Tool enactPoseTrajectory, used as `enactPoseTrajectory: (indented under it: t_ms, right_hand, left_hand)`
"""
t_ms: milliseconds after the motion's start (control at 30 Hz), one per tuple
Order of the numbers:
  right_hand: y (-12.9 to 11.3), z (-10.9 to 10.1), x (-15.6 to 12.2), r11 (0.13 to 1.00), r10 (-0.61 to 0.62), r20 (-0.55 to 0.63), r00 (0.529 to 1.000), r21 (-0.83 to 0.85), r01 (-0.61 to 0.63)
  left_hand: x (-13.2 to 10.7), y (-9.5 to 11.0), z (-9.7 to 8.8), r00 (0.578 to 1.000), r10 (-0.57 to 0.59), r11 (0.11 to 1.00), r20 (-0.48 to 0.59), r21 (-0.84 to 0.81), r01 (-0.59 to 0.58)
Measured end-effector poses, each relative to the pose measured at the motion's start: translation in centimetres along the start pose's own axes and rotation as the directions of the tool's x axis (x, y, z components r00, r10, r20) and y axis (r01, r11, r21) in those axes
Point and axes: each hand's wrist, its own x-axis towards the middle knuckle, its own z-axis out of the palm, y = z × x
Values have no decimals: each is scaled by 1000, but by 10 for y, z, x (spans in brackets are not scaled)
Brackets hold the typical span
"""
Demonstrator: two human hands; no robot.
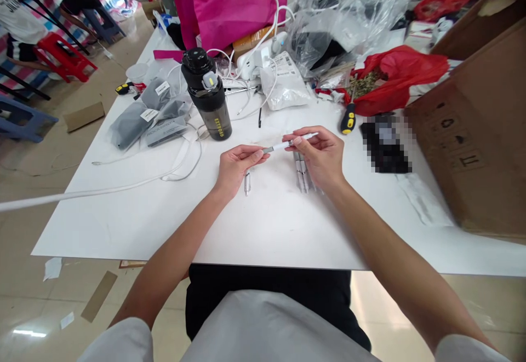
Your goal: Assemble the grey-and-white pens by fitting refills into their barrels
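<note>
Above the white table [123,225], fingers of the right hand [318,156] pinch a white pen [290,144], while fingertips of the left hand [240,167] touch its grey end. Silver pen parts [302,173] lie just below, near a black bottle [207,96], a screwdriver [348,115] and a red bag [394,80]. A cardboard box [460,132] overhangs the right edge, above a tiled floor [24,225].

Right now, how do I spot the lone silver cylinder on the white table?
On the white table, find the black water bottle, then drop down to the person's left hand. Just below that hand lies a short silver cylinder, alone, unlike the silver pieces bunched under the right hand holding a white rod.
</note>
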Motion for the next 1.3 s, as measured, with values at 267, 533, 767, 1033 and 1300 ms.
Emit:
enactPoseTrajectory:
  t_ms: [267, 533, 767, 1033, 1300]
  right_hand:
    - [5, 4, -1, 994, 1, -74, 997, -106, -9]
    - [-7, -21, 17, 990, 129, 7, 992, 56, -129]
    - [-16, -50, 25, 976, 213, 6, 977, 51, -213]
    - [-13, -55, 23, 982, 179, 55, 982, 56, -182]
    - [-10, -54, 22, 994, 108, 117, 987, -24, -106]
  left_hand:
    - [-11, -4, 10, 975, 215, 917, 54, 333, -220]
    - [-8, 5, 8, 959, 283, 894, 33, 352, -276]
    - [0, 6, 1, 950, 305, 904, -74, 335, -264]
    - [5, 2, -5, 937, 338, 890, -87, 354, -288]
    - [16, -8, -20, 950, 301, 803, 79, 516, -298]
